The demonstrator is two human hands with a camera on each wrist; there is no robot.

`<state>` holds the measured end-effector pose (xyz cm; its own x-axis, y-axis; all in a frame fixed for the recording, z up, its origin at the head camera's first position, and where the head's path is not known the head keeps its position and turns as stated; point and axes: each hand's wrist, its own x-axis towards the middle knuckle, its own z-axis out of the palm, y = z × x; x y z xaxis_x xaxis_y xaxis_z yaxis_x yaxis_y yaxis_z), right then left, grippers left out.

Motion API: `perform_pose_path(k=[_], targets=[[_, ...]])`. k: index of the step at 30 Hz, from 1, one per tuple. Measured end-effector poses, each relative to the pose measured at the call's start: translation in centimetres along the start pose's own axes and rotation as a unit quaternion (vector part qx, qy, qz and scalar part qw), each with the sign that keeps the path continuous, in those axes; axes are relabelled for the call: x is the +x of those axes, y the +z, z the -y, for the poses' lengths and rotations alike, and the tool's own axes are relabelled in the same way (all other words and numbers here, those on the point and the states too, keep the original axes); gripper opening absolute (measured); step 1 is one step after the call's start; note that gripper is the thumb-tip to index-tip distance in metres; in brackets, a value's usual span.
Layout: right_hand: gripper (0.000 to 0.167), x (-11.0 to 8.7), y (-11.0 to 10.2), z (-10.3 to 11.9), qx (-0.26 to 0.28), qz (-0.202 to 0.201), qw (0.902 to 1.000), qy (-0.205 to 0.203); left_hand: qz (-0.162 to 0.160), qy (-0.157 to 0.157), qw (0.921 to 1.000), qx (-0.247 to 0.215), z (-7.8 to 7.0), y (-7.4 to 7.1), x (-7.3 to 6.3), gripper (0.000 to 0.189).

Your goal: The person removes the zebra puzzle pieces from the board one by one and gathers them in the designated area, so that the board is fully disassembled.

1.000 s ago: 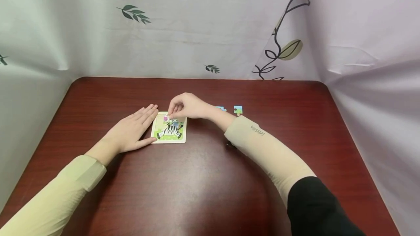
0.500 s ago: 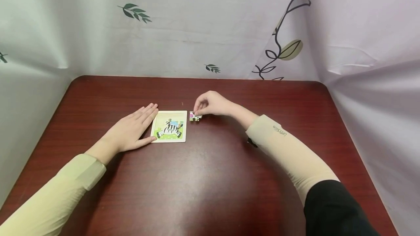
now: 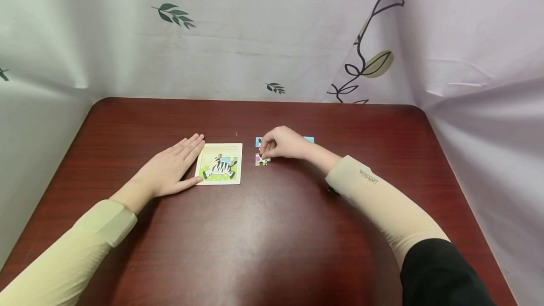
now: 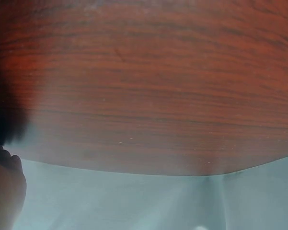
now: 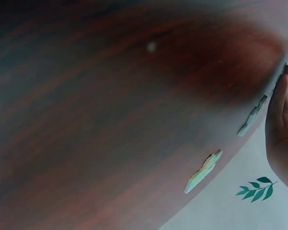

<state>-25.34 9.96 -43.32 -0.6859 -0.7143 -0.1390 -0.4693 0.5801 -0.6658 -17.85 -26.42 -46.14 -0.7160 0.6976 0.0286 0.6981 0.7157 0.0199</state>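
Observation:
My left hand point(image 3: 170, 169) lies flat on the table, its fingertips and thumb touching the left edge of a pale puzzle board point(image 3: 240, 164). Inside the board sit joined pieces with a zebra's striped body point(image 3: 221, 169); its upper and left parts show bare backing. Right of the board, my right hand point(image 3: 285, 143) pinches a jigsaw piece point(image 3: 259, 160) with a pink spot, down at the table. Just behind it, a blue-topped jigsaw piece point(image 3: 258, 141) is partly covered by my fingers. In the right wrist view my right hand point(image 5: 282, 112) shows at the right edge.
Another blue jigsaw piece point(image 3: 310, 139) peeks out behind my right wrist. The right wrist view shows two loose pieces, a yellow-green one point(image 5: 203, 172) and a bluish one point(image 5: 252, 116). The dark red table point(image 3: 263, 230) ends at a white patterned curtain point(image 3: 229, 55).
My right hand has lifted the pink-spotted piece off the puzzle board and carried it right, down to the table by the other loose pieces. The left hand has stayed put.

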Motion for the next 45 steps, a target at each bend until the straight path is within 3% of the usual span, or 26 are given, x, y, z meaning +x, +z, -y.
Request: perform_pose_path(k=[8, 17, 26, 36, 45], targets=[[0.006, -0.4, 0.3, 0.1, -0.038, -0.023, 0.999, -0.007, 0.0, -0.003, 1.0, -0.001, -0.2, -0.1, 0.0, 0.091], [0.004, -0.7, 0.5, 0.3, -0.082, -0.014, 0.9964, -0.019, 0.017, -0.014, 0.9998, 0.0, -0.2, 0.0, 0.1, 0.093], [0.004, -0.4, 0.6, 0.3, -0.099, -0.012, 0.9947, -0.027, 0.001, -0.005, 1.0, -0.001, 0.0, 0.0, 0.0, 0.092], [0.004, 0.2, -0.3, 1.6, -0.036, -0.027, 0.9981, -0.042, 0.01, -0.004, 0.9999, 0.0, -0.2, -0.2, 0.1, 0.092], [0.008, 2.5, 1.4, 3.9, -0.018, -0.008, 0.9982, -0.057, 0.013, -0.009, 0.9999, -0.001, -0.3, -0.1, 0.0, 0.092]])
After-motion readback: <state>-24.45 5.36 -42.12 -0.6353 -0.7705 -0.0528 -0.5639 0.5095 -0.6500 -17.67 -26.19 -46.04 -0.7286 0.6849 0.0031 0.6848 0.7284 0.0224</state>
